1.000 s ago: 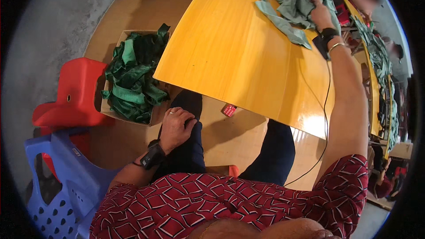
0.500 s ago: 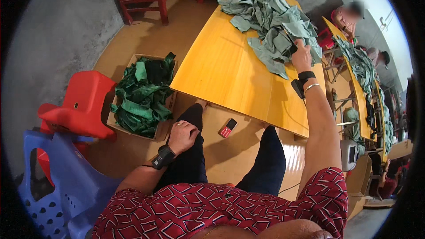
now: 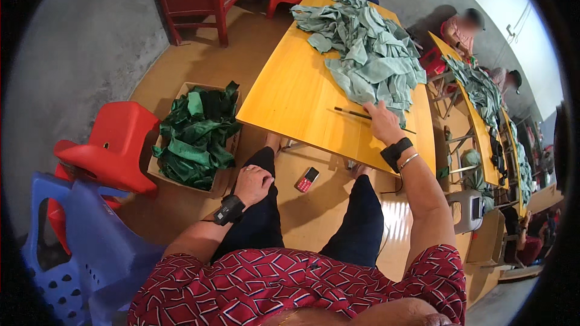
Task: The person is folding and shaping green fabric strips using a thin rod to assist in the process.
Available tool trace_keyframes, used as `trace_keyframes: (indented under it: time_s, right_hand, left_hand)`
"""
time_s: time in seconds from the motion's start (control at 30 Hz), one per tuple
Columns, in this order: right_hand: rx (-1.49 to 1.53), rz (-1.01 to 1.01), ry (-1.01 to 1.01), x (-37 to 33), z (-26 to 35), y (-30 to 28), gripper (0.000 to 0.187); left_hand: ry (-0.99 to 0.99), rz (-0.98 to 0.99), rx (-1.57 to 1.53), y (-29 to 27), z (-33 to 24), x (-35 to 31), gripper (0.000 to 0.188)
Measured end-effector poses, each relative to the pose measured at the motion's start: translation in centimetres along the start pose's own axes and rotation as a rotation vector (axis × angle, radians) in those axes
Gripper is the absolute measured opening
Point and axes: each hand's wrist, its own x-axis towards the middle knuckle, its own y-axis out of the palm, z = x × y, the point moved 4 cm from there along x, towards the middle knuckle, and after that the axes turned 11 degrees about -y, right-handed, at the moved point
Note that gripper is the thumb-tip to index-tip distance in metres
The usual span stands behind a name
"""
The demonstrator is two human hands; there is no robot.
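Note:
My right hand (image 3: 383, 122) reaches over the near part of the yellow table (image 3: 284, 93), its fingers closed on a thin dark stick (image 3: 352, 113). The stick lies crosswise, low over the tabletop; whether it is a pen or a brush cannot be made out. Just beyond my fingers begins a loose heap of pale green cloth pieces (image 3: 383, 54), spread toward the far end. My left hand (image 3: 252, 184) rests on my left thigh, fingers laid out and holding nothing.
Left of the table stands a cardboard box (image 3: 153, 166) of dark green cloth pieces (image 3: 196, 136). Red (image 3: 124, 127) and blue (image 3: 99, 235) plastic chairs are at my left. A red phone (image 3: 307, 179) lies on the floor. Other people sit at the far end and at tables to the right.
My right hand has drawn back from the cloth heap toward the table's near edge, and the stick now shows plainly in it. The left hand stays on the thigh.

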Motion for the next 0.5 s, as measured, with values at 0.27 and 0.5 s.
trace_keyframes:
  time_s: [0.27, 0.5]
  right_hand:
    - [0.017, 0.044, 0.033, -3.4, 2.2, -2.4, 0.053]
    - [0.198, -0.091, 0.353, -10.1, -4.3, -2.9, 0.024]
  left_hand:
    - [0.032, 0.028, 0.003, 0.1, 0.0, -0.5, 0.013]
    - [0.117, 0.011, -0.029, 0.7, -0.2, -0.7, 0.011]
